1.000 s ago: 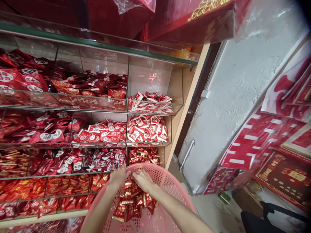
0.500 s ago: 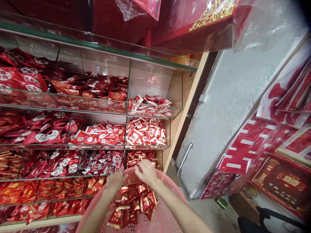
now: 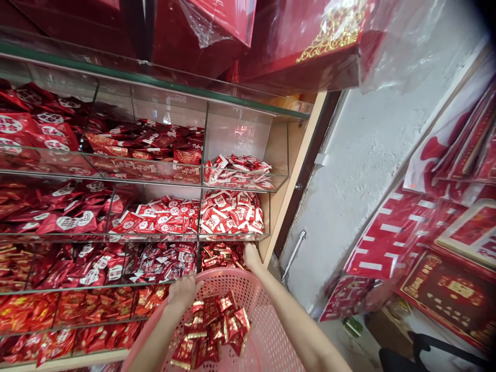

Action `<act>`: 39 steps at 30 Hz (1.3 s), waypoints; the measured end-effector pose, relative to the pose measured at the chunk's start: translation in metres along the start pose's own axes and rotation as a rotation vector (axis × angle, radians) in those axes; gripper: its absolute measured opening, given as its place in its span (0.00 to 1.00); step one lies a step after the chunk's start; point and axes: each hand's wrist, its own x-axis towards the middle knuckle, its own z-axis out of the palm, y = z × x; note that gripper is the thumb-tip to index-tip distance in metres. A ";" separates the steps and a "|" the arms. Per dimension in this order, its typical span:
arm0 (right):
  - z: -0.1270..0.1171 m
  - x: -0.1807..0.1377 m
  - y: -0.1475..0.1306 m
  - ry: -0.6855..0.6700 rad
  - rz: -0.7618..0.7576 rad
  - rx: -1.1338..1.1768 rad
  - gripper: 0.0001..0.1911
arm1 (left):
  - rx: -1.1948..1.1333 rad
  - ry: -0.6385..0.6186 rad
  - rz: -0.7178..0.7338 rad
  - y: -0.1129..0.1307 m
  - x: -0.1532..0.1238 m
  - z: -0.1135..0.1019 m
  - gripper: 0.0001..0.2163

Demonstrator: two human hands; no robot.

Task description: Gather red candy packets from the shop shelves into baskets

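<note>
A pink perforated plastic basket [image 3: 267,310] is tilted up against the front of the shelves. Inside it lies a heap of red-and-gold candy packets [image 3: 211,325]. My left hand [image 3: 183,290] is closed over the basket's left rim. Beyond the far rim, my right hand [image 3: 251,256] reaches into the right end of a shelf compartment, beside more red-and-gold candy packets [image 3: 222,256]. Its fingers are mostly hidden, so whether they hold a packet does not show.
Glass shelves with dividers [image 3: 203,206] hold several kinds of red packets. Red boxes in clear plastic [image 3: 294,46] jut out overhead. A wooden side panel [image 3: 284,196] and a grey wall [image 3: 356,160] stand at right, with red packaged goods [image 3: 453,292] farther right.
My right hand has moved from over the basket's far rim forward and right into the compartment. My left hand stays on the rim, and the basket's heap looks the same.
</note>
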 end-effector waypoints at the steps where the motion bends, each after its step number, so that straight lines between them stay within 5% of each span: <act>1: 0.001 0.001 0.002 -0.008 0.004 -0.001 0.21 | 0.000 0.001 -0.001 0.000 0.000 -0.001 0.23; 8: 0.015 0.002 -0.003 -0.090 -0.005 -0.028 0.16 | 0.008 0.013 0.002 0.001 0.000 0.000 0.22; 16: 0.024 0.015 -0.006 -0.362 -0.119 -0.046 0.11 | -0.008 0.035 0.016 -0.003 0.003 0.008 0.22; 22: 0.018 0.021 -0.010 -0.471 -0.159 -0.158 0.18 | -0.005 0.050 0.018 -0.004 0.004 0.010 0.22; 39: 0.014 0.014 -0.025 -0.394 -0.159 -0.354 0.23 | 0.020 0.046 0.017 -0.003 0.005 0.010 0.22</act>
